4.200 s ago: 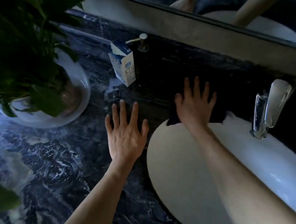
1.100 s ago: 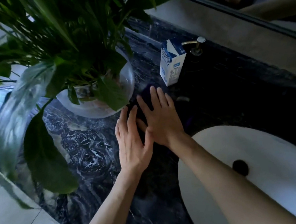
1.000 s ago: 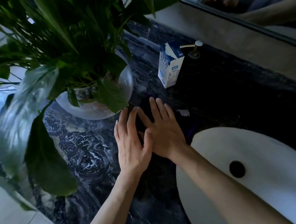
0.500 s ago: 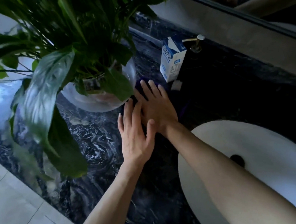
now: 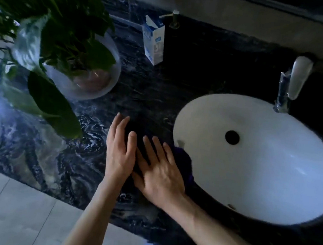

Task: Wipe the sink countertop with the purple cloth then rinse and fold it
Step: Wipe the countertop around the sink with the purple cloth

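A: Count?
B: Two hands, one purple cloth, one sink, one carton, one plant bowl.
A: Hands?
B: Both flat, fingers straight. Right hand presses the cloth at the sink's 9 o'clock rim; left hand rests on the desk, touching it.
A: Changed?
B: Cloth slid from beside the carton toward 6 o'clock (dim light).

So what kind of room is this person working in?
Most likely a bathroom: a white oval sink set into a dark marble countertop, a faucet behind it, and a soap pump by the wall.
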